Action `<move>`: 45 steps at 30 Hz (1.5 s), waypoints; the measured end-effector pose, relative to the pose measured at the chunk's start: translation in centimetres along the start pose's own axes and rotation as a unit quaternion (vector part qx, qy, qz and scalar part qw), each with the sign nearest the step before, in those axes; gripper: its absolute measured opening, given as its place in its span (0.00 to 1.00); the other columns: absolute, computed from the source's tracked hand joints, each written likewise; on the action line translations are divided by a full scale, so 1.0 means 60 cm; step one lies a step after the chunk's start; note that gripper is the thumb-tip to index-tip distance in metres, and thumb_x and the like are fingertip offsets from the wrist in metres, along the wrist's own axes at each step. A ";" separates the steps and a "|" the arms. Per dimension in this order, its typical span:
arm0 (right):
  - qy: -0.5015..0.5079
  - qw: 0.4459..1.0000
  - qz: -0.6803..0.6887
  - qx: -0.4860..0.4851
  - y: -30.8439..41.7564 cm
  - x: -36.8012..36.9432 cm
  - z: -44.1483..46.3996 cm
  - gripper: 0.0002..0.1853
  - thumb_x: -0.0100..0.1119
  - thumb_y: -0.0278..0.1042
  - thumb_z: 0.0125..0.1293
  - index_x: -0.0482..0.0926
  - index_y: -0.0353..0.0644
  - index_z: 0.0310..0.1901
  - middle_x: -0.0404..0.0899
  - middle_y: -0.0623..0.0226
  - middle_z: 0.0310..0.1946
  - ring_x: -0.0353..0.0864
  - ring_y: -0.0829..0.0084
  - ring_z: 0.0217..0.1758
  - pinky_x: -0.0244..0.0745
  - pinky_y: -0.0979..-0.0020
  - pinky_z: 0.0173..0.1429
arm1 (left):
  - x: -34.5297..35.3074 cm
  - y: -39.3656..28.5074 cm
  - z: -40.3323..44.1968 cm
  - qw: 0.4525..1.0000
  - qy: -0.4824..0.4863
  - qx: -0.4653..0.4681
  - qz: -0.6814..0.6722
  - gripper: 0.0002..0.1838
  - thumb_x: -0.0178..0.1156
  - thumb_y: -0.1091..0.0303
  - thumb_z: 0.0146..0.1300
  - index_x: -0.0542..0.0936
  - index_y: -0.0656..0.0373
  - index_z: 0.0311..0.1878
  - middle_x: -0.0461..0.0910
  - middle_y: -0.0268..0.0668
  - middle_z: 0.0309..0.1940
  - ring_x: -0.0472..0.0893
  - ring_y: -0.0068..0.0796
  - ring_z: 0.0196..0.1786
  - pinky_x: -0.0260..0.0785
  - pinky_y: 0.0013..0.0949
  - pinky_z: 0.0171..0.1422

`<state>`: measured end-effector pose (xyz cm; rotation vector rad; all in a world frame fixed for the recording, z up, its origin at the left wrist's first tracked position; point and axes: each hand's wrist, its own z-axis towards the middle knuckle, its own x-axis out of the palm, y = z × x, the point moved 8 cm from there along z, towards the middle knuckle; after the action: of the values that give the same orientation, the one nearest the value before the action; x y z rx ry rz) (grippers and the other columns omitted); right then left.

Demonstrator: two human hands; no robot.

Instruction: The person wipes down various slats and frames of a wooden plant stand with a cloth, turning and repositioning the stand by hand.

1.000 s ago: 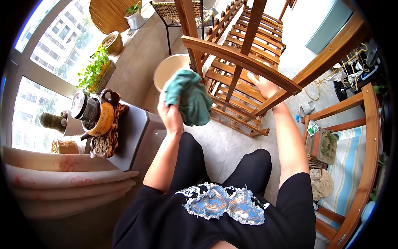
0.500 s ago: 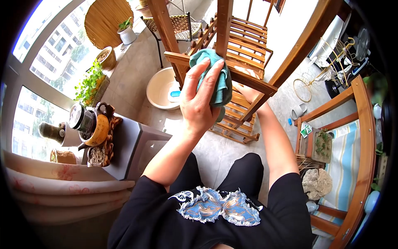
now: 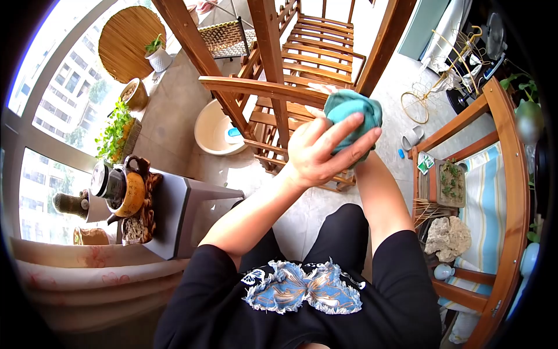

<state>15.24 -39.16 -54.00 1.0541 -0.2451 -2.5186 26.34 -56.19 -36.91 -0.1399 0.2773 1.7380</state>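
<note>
My left hand [image 3: 317, 152] is closed on a bunched green cloth [image 3: 356, 113], pressed to the right end of a crossbar on a slatted brown wooden rack [image 3: 264, 88]. Behind the cloth my right hand [image 3: 321, 94] shows only in part. Its fingers lie at the same crossbar and appear to grip the wood, though the cloth covers most of the hand. The rack stands tilted in front of my knees, with its uprights running out past the top of the view.
A cream basin [image 3: 204, 132] with a blue-and-white item inside sits on the floor behind the rack. To the left, a grey stand [image 3: 174, 203] carries pots and a teapot-like ornament. At right is a wooden bench frame [image 3: 511, 203] with a planter [image 3: 450, 192] and a pale rock [image 3: 447, 238].
My left hand and the cloth have moved right along the crossbar, from the middle upright to its right end. The rack has shifted left in view, and my right fingers now show above the bar.
</note>
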 end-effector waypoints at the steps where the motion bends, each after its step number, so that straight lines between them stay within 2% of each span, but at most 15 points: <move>1: 0.000 1.000 0.006 0.003 -0.005 0.002 0.003 0.25 0.70 0.40 0.64 0.81 0.50 0.63 0.80 0.61 0.64 0.77 0.55 0.67 0.71 0.55 0.72 | 0.005 -0.006 -0.025 1.000 0.004 0.001 0.001 0.24 0.75 0.67 0.51 0.91 0.37 0.54 0.79 0.30 0.55 0.74 0.25 0.30 0.69 0.25 0.31; 6: 0.068 0.983 0.067 0.157 -0.007 -0.004 0.014 0.27 0.71 0.44 0.64 0.80 0.47 0.64 0.81 0.62 0.65 0.77 0.55 0.69 0.71 0.60 0.74 | 0.039 -0.024 -0.148 0.976 0.213 -0.048 -0.017 0.25 0.68 0.66 0.57 0.87 0.38 0.60 0.79 0.28 0.50 0.80 0.25 0.38 0.74 0.29 0.36; 7: 0.065 0.984 0.066 0.150 -0.005 -0.004 0.015 0.27 0.69 0.47 0.67 0.80 0.41 0.63 0.82 0.55 0.60 0.77 0.51 0.64 0.70 0.53 0.71 | 0.043 -0.030 -0.171 0.963 0.259 -0.067 -0.015 0.26 0.65 0.67 0.57 0.86 0.40 0.61 0.79 0.28 0.50 0.81 0.25 0.41 0.75 0.29 0.39; 10: 0.101 0.976 0.051 0.187 -0.017 0.009 0.013 0.30 0.71 0.51 0.64 0.79 0.50 0.66 0.81 0.64 0.65 0.78 0.59 0.70 0.73 0.60 0.75 | 0.047 -0.029 -0.249 0.907 0.356 -0.216 -0.065 0.27 0.65 0.73 0.56 0.85 0.46 0.61 0.81 0.33 0.51 0.83 0.32 0.45 0.78 0.33 0.47; 13: 0.110 0.975 0.020 0.192 -0.016 0.004 0.011 0.31 0.71 0.53 0.63 0.80 0.50 0.66 0.81 0.63 0.64 0.79 0.58 0.68 0.74 0.60 0.74 | -0.016 0.007 -0.252 0.910 0.225 -0.332 -0.105 0.28 0.67 0.76 0.53 0.84 0.53 0.61 0.81 0.40 0.51 0.83 0.37 0.48 0.79 0.34 0.52; 19: 0.148 0.953 0.122 0.236 -0.006 0.008 0.009 0.29 0.67 0.55 0.70 0.82 0.37 0.60 0.86 0.55 0.55 0.83 0.57 0.59 0.75 0.59 0.66 | -0.167 0.061 -0.116 0.966 -0.122 -0.202 0.104 0.23 0.79 0.68 0.53 0.85 0.58 0.53 0.81 0.42 0.51 0.82 0.39 0.53 0.77 0.37 0.59; 22: 0.135 0.957 0.128 0.224 -0.014 0.016 0.004 0.28 0.66 0.55 0.71 0.83 0.37 0.58 0.87 0.55 0.53 0.84 0.57 0.57 0.75 0.59 0.65 | -0.102 0.110 -0.084 0.985 0.064 -0.139 0.082 0.25 0.80 0.71 0.48 0.88 0.52 0.53 0.79 0.38 0.52 0.82 0.35 0.50 0.78 0.34 0.52; 23: 0.118 0.963 0.105 0.218 -0.014 0.010 0.005 0.28 0.66 0.56 0.71 0.83 0.37 0.58 0.87 0.55 0.52 0.84 0.57 0.56 0.76 0.59 0.64 | -0.067 0.128 -0.107 0.967 0.124 -0.221 0.034 0.27 0.78 0.75 0.46 0.89 0.44 0.53 0.77 0.33 0.50 0.82 0.31 0.46 0.79 0.33 0.45; 25: 0.107 0.969 0.081 0.210 -0.018 0.004 0.008 0.28 0.66 0.56 0.71 0.84 0.37 0.57 0.87 0.55 0.51 0.84 0.56 0.55 0.76 0.58 0.63 | -0.041 0.116 -0.167 0.961 0.150 -0.223 0.067 0.29 0.76 0.76 0.44 0.88 0.41 0.52 0.76 0.31 0.47 0.82 0.31 0.43 0.79 0.33 0.41; 29: 0.128 0.969 0.078 0.194 -0.016 0.012 0.008 0.29 0.65 0.58 0.71 0.83 0.39 0.59 0.87 0.54 0.51 0.84 0.54 0.55 0.75 0.56 0.63 | -0.008 0.096 -0.329 0.864 0.328 -0.380 -0.031 0.29 0.69 0.83 0.47 0.85 0.46 0.54 0.76 0.37 0.49 0.84 0.40 0.44 0.79 0.39 0.45; 31: 0.124 0.974 0.040 0.186 -0.012 0.011 0.007 0.30 0.63 0.60 0.71 0.83 0.40 0.60 0.86 0.54 0.54 0.83 0.52 0.59 0.74 0.56 0.66 | -0.044 0.097 -0.364 0.846 0.242 -0.469 -0.077 0.29 0.66 0.83 0.49 0.84 0.46 0.55 0.76 0.38 0.50 0.83 0.45 0.50 0.78 0.42 0.50; 32: 0.130 0.975 0.048 0.176 -0.011 0.010 0.008 0.31 0.62 0.61 0.71 0.83 0.41 0.62 0.85 0.54 0.58 0.81 0.52 0.62 0.72 0.56 0.69 | -0.071 0.099 -0.362 0.880 0.187 -0.435 -0.035 0.24 0.64 0.84 0.52 0.85 0.55 0.54 0.77 0.43 0.49 0.81 0.44 0.51 0.75 0.38 0.56; 35: 0.118 0.984 0.021 0.130 -0.008 0.008 0.011 0.29 0.62 0.59 0.71 0.82 0.47 0.65 0.84 0.57 0.61 0.81 0.53 0.64 0.72 0.58 0.71 | -0.136 0.124 -0.352 0.896 0.030 -0.436 0.085 0.24 0.61 0.84 0.54 0.84 0.58 0.55 0.77 0.45 0.50 0.78 0.49 0.54 0.71 0.42 0.63; 37: 0.131 0.982 0.023 0.132 -0.012 0.014 0.011 0.25 0.61 0.57 0.72 0.82 0.56 0.65 0.83 0.61 0.62 0.80 0.56 0.66 0.71 0.60 0.71 | -0.135 0.156 -0.356 0.893 0.052 -0.429 0.124 0.25 0.61 0.85 0.54 0.83 0.58 0.57 0.77 0.46 0.52 0.78 0.48 0.56 0.71 0.42 0.64; 45: 0.144 0.980 0.006 0.140 -0.013 0.013 0.011 0.26 0.62 0.58 0.71 0.82 0.59 0.65 0.84 0.61 0.61 0.81 0.56 0.65 0.73 0.60 0.70 | -0.038 0.105 -0.403 0.875 0.171 -0.452 -0.021 0.32 0.61 0.87 0.52 0.82 0.53 0.62 0.75 0.47 0.59 0.81 0.52 0.58 0.77 0.46 0.60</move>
<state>14.03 -38.78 -54.29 1.5046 -0.5304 -2.3267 19.09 -65.73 -58.93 -1.1344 -0.3121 1.6679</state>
